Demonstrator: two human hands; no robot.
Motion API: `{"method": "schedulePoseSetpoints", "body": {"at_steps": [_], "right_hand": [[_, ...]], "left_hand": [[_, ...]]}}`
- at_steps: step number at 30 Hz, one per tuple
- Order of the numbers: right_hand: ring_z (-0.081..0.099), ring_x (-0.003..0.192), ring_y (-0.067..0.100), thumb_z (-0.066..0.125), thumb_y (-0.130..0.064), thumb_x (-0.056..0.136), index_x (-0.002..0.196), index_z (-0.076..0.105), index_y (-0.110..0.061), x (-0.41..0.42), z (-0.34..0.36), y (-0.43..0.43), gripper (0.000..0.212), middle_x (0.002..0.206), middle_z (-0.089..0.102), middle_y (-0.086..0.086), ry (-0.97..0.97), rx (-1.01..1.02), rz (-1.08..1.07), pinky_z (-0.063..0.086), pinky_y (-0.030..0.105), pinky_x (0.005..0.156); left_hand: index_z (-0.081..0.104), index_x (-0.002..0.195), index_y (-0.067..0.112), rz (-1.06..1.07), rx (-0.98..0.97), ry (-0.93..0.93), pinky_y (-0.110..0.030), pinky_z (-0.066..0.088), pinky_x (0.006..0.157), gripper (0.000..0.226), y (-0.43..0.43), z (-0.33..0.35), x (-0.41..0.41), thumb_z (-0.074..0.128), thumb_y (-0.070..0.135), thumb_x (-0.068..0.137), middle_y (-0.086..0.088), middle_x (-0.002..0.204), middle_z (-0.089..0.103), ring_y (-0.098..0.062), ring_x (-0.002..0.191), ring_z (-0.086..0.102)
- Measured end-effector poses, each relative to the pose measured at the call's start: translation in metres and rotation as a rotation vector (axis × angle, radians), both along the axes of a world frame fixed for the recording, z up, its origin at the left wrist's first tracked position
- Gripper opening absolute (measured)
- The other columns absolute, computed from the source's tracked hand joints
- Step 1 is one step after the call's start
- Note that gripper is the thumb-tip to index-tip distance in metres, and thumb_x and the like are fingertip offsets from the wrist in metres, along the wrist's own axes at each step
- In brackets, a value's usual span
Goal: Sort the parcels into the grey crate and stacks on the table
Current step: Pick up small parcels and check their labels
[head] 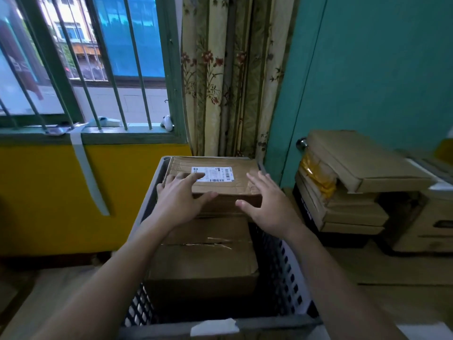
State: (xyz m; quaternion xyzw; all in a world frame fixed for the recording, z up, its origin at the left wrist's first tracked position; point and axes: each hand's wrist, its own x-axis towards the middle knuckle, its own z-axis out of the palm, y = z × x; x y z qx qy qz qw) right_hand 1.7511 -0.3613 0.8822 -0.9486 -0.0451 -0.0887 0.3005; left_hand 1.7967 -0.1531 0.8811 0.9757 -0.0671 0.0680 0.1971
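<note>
Left hand (pixel 181 192) and right hand (pixel 267 204), both released, at a labelled parcel (pixel 230 192) in a grey crate (pixel 284 261).
The parcel lies under the left hand's spread fingers, just left of the right hand; a plain parcel (pixel 203 253) sits below both wrists.

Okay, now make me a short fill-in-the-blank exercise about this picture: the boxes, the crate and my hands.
1. The left hand lies on the upper box, fingers by its white ____.
2. The right hand is not shut but ____.
3. The upper box and the lower box both sit inside a ____ crate.
4. Flat parcels are stacked to the crate's ____.
Missing words: label; open; grey; right.
</note>
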Motion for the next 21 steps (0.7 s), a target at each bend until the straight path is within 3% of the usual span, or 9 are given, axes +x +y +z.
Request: {"method": "schedulePoseSetpoints", "body": {"at_steps": [5, 8, 10, 12, 14, 16, 19, 21], "right_hand": [[0.012, 0.135, -0.012, 0.066, -0.04, 0.092, 0.152, 0.034, -0.031, -0.049, 0.011, -0.02, 0.069, 0.156, 0.026, -0.017, -0.127, 0.167, 0.056, 0.011, 0.011, 0.108], [0.02, 0.134, -0.016, 0.066, -0.039, 0.092, 0.149, 0.039, -0.032, -0.08, 0.012, -0.044, 0.063, 0.148, 0.031, -0.025, -0.208, 0.257, 0.066, 0.013, -0.003, 0.102], [0.026, 0.14, -0.011, 0.063, -0.048, 0.089, 0.148, 0.041, -0.034, -0.103, 0.01, -0.067, 0.064, 0.153, 0.035, -0.022, -0.23, 0.309, 0.054, 0.021, 0.008, 0.111], [0.03, 0.138, -0.012, 0.057, -0.058, 0.084, 0.144, 0.041, -0.042, -0.124, 0.007, -0.091, 0.064, 0.148, 0.038, -0.032, -0.258, 0.339, 0.039, 0.029, 0.017, 0.113], [0.032, 0.132, -0.019, 0.057, -0.059, 0.083, 0.134, 0.038, -0.056, -0.141, 0.004, -0.116, 0.055, 0.134, 0.035, -0.051, -0.259, 0.372, 0.007, 0.029, 0.008, 0.107], [0.033, 0.129, -0.022, 0.061, -0.053, 0.083, 0.129, 0.037, -0.061, -0.154, 0.001, -0.14, 0.051, 0.128, 0.032, -0.059, -0.266, 0.408, -0.037, 0.029, 0.005, 0.104], [0.036, 0.124, -0.024, 0.063, -0.05, 0.083, 0.126, 0.041, -0.059, -0.169, -0.005, -0.182, 0.049, 0.123, 0.037, -0.058, -0.309, 0.456, -0.113, 0.031, 0.007, 0.103], [0.042, 0.125, -0.017, 0.068, -0.046, 0.087, 0.129, 0.043, -0.054, -0.172, -0.008, -0.205, 0.05, 0.127, 0.045, -0.047, -0.348, 0.469, -0.154, 0.036, 0.011, 0.103]], "left_hand": [[0.038, 0.149, 0.04, -0.097, -0.129, -0.006, -0.056, 0.016, 0.12, 0.067, -0.036, 0.017, -0.04, 0.056, 0.064, 0.089, -0.001, 0.16, 0.034, -0.029, 0.15, 0.02], [0.039, 0.148, 0.041, -0.147, -0.212, -0.017, -0.052, 0.021, 0.119, 0.065, -0.066, 0.027, -0.067, 0.059, 0.06, 0.089, 0.002, 0.157, 0.038, -0.024, 0.147, 0.025], [0.042, 0.145, 0.042, -0.18, -0.275, -0.033, -0.048, 0.027, 0.115, 0.062, -0.088, 0.031, -0.085, 0.06, 0.059, 0.088, 0.003, 0.152, 0.043, -0.021, 0.142, 0.03], [0.044, 0.142, 0.043, -0.203, -0.33, -0.042, -0.048, 0.029, 0.115, 0.061, -0.111, 0.032, -0.1, 0.061, 0.059, 0.086, 0.006, 0.148, 0.045, -0.019, 0.14, 0.031], [0.045, 0.14, 0.044, -0.233, -0.361, -0.037, -0.051, 0.028, 0.116, 0.062, -0.134, 0.033, -0.114, 0.059, 0.062, 0.083, 0.009, 0.146, 0.045, -0.016, 0.141, 0.03], [0.044, 0.14, 0.047, -0.268, -0.391, -0.008, -0.054, 0.029, 0.116, 0.07, -0.157, 0.031, -0.128, 0.053, 0.072, 0.075, 0.01, 0.148, 0.043, -0.016, 0.143, 0.029], [0.04, 0.138, 0.05, -0.258, -0.42, 0.0, -0.051, 0.035, 0.114, 0.081, -0.2, 0.025, -0.143, 0.044, 0.081, 0.063, 0.006, 0.15, 0.039, -0.019, 0.142, 0.031], [0.039, 0.139, 0.049, -0.236, -0.446, -0.033, -0.041, 0.041, 0.109, 0.081, -0.223, 0.022, -0.147, 0.048, 0.079, 0.065, 0.003, 0.148, 0.039, -0.017, 0.138, 0.036]]}}
